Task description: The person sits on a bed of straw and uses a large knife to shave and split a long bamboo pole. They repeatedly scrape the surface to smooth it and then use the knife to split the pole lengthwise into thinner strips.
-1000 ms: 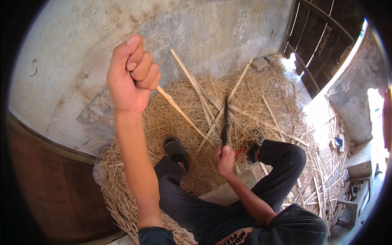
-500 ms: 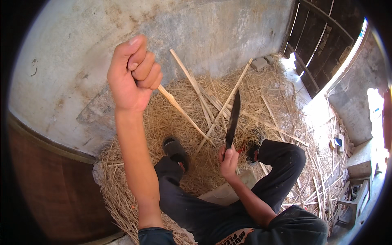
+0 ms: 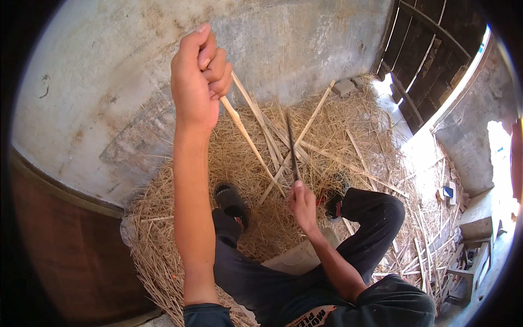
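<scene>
My left hand (image 3: 200,82) is raised high in front of the wall, its fingers wrapped round a wooden stick (image 3: 246,133). The pale stick slants down and right from the fist, and its lower tip is near my right hand. In my right hand (image 3: 303,206), low in the middle, is the handle of a long dark-bladed knife (image 3: 292,147). The blade points up and away, seen nearly edge-on, slightly blurred and apart from the stick. My fingers hide most of the knife's handle.
Wood shavings (image 3: 163,240) cover the floor. Several split strips (image 3: 316,113) lie crossed ahead, before a stained wall (image 3: 305,43). My sandalled feet (image 3: 231,203) flank the work. A pale block (image 3: 294,258) lies between my legs. Dark wooden boards (image 3: 419,49) stand far right.
My left hand has moved up and to the right with the stick. The knife has turned from showing its broad side to nearly edge-on, its tip swinging left.
</scene>
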The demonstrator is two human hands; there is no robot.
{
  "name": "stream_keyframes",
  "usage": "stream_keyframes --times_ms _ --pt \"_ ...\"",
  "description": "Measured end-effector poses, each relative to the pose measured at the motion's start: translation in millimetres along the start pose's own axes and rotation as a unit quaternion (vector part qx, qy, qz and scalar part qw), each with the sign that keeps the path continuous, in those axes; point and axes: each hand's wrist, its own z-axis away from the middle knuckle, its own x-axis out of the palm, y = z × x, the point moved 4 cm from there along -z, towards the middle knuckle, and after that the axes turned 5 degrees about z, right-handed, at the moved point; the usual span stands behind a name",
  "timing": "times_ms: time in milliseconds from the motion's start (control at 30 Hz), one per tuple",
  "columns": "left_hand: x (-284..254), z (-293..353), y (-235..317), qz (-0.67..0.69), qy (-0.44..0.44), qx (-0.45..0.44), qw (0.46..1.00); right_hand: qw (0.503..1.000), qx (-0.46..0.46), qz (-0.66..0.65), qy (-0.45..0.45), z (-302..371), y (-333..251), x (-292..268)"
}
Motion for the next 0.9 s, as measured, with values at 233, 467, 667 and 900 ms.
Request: stream_keyframes --times_ms 233,467,667,900 --pt "26.5 -5.1 -13.2 -0.049 0.031 0.03 0.998 0.989 -0.028 0.145 -0.018 18.6 108.2 19.0" --pt "16.8 -4.2 -11.6 -0.051 0.047 0.032 0.997 0.981 0.157 0.049 -0.099 21.3 156.9 29.7" --pt "20.6 -3.1 -11.0 -0.05 0.035 0.035 0.998 0.968 0.194 -0.143 -0.075 4.3 41.7 15.3" --pt "22.4 -2.0 -12.8 -0.036 0.038 0.035 0.998 0.998 -0.036 0.037 -0.046 13.9 -11.3 13.4"
